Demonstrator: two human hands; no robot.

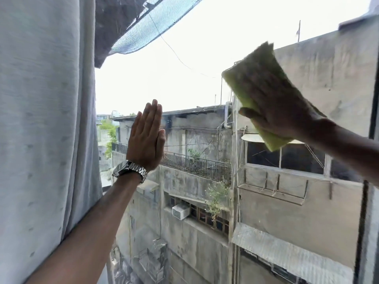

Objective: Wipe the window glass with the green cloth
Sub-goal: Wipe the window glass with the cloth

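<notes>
The window glass [194, 89] fills the middle of the view, with grey buildings and pale sky beyond it. My right hand [274, 107] presses the folded green cloth [246, 83] flat against the upper right of the pane; both are blurred by motion. The cloth shows above and below my fingers. My left hand [146, 138] rests flat on the glass at centre left, fingers straight and together, holding nothing. A silver watch [129, 170] sits on that wrist.
A pale grey curtain [47, 130] hangs along the whole left side, close to my left forearm. A dark window frame post [364, 232] runs down the right edge. Blue netting [153, 25] hangs outside at the top.
</notes>
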